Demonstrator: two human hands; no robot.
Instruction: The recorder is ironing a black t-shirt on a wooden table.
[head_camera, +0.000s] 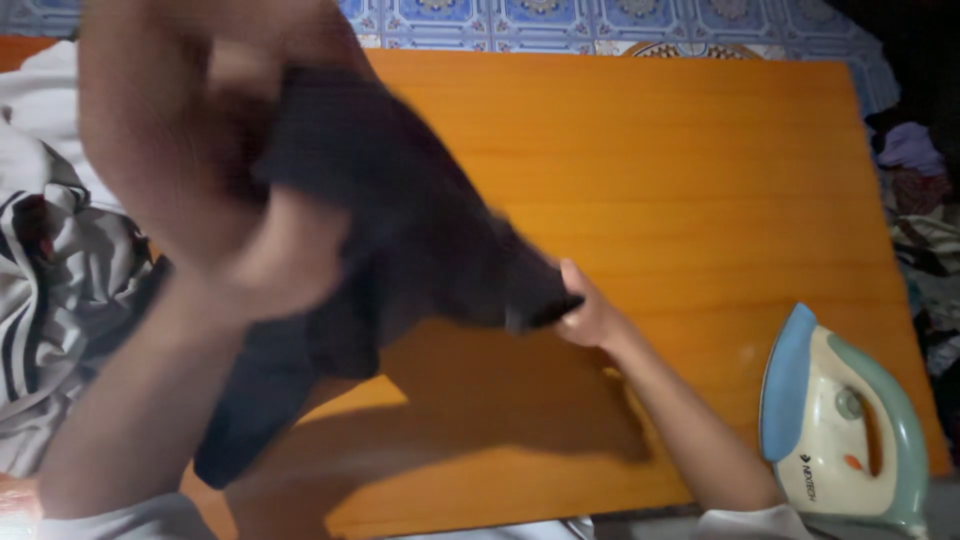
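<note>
Head view | left hand (215, 190) raised, clenching dark garment (400, 220) | right hand (590, 318) outstretched, grip pinching its end

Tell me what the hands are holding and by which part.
Both hold one dark garment: the left hand grips its upper bunched part, raised; the right hand pinches its far end above the orange table.

an orange wooden table (700, 180) holds a cream and blue iron (840, 425) at its right edge. striped grey clothes (60, 270) lie left, patterned blue tiles (600, 20) beyond.
</note>
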